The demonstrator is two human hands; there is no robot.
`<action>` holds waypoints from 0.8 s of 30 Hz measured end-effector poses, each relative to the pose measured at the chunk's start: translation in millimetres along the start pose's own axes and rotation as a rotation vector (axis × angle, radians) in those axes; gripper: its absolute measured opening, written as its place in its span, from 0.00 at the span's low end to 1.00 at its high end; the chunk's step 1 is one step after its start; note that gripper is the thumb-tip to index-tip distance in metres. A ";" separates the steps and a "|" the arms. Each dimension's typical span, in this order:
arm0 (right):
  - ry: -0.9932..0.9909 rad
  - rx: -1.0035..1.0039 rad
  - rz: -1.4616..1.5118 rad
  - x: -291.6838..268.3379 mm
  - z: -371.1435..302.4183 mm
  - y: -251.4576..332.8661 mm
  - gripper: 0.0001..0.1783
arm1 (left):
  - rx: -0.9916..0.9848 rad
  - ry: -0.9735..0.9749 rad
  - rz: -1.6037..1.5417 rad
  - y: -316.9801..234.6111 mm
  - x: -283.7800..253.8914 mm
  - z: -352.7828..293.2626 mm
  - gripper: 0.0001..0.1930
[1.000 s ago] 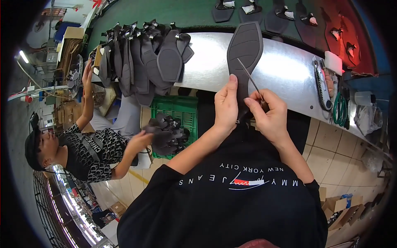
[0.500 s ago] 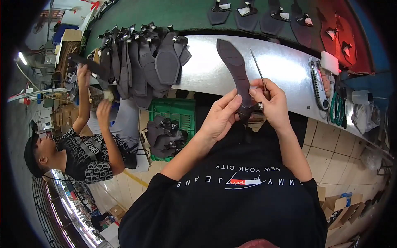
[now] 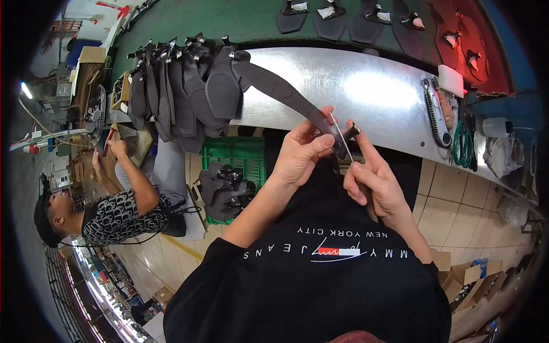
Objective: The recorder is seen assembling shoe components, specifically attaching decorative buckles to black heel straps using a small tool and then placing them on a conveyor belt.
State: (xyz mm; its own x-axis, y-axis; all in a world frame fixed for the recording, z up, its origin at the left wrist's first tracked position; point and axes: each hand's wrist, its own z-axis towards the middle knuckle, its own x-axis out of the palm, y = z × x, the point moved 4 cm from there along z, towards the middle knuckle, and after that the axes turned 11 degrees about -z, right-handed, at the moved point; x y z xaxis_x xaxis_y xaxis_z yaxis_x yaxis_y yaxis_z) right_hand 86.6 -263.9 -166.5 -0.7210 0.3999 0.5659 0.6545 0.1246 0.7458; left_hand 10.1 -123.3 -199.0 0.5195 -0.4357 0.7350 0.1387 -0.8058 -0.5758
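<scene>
A dark sandal sole [image 3: 283, 91] slants from the rack of soles down to my left hand [image 3: 300, 154], which grips its narrow end between thumb and fingers. A dark strap with a shiny piece [image 3: 352, 131] sticks out at that end. My right hand [image 3: 377, 180] holds a thin metal rod-like tool [image 3: 342, 137], its shaft crossing the sole's narrow end. The index finger of that hand is stretched up beside the strap; the tool's handle is mostly hidden in the palm.
Many dark sandals [image 3: 183, 97] stand in a row at the table's left. More sandals [image 3: 329, 20] lie on the green surface. A cutter knife [image 3: 436, 111] and green-handled scissors [image 3: 463, 143] lie at right. A green crate [image 3: 257, 154] stands below; a co-worker [image 3: 123, 211] sits at left.
The sole has tilted leftward, its wide end now by the row of sandals. My right hand has swung the tool across the narrow end. The co-worker's hands have lowered.
</scene>
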 end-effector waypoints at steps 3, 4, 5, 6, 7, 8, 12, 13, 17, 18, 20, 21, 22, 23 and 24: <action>0.043 0.026 0.088 4.0 5.1 0.9 0.34 | 0.069 0.030 0.029 3.6 5.4 -1.9 0.31; 0.049 0.037 0.147 4.1 4.5 -0.9 0.31 | 0.113 0.035 0.024 3.4 5.9 -2.8 0.31; 0.046 0.036 0.152 4.1 4.4 -2.3 0.31 | 0.109 0.035 0.026 3.0 6.6 -3.1 0.31; 0.030 0.038 0.154 3.8 4.5 -3.9 0.29 | 0.089 0.055 0.009 2.4 8.6 -3.2 0.31; 0.014 0.043 0.155 3.8 3.7 -5.3 0.28 | 0.069 0.074 -0.011 2.8 10.0 -4.0 0.31; 0.010 0.044 0.159 4.9 2.9 -5.5 0.28 | 0.064 0.072 -0.011 3.9 7.4 -4.5 0.31; -0.046 0.041 0.085 5.5 1.1 -5.4 0.25 | 0.099 0.103 0.077 2.6 2.7 -4.4 0.30; -0.070 0.032 0.052 4.0 0.6 -5.4 0.24 | 0.102 0.105 0.103 2.4 3.8 -3.8 0.30; -0.104 -0.005 0.014 -2.4 2.9 -10.7 0.23 | 0.091 0.059 0.102 3.2 5.8 -3.1 0.29; -0.115 0.000 0.019 -3.2 2.9 -11.0 0.22 | 0.073 0.047 0.111 3.6 4.7 -3.1 0.29; -0.126 0.006 0.025 -4.2 3.6 -11.7 0.22 | 0.055 0.035 0.120 2.7 1.2 -3.5 0.29; -0.125 0.007 0.040 -6.0 4.8 -12.0 0.21 | 0.045 0.043 0.147 2.0 -0.8 -2.7 0.29; -0.121 0.010 0.054 -7.6 6.0 -12.4 0.21 | 0.036 0.050 0.173 1.3 -2.2 -2.4 0.28; -0.118 0.010 0.052 -8.9 7.4 -11.7 0.21 | 0.040 0.049 0.173 -0.2 -2.5 -1.9 0.28; -0.087 0.023 0.081 -9.1 9.1 -11.0 0.23 | 0.003 0.029 0.155 -0.8 -3.4 -1.3 0.27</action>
State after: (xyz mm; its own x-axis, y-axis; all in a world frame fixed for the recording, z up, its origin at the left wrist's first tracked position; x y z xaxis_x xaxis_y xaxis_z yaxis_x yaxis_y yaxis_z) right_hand 87.9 -260.7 -183.0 -0.6436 0.4871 0.5904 0.7154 0.1087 0.6902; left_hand 7.1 -121.7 -200.6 0.5100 -0.5662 0.6475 0.0616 -0.7268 -0.6841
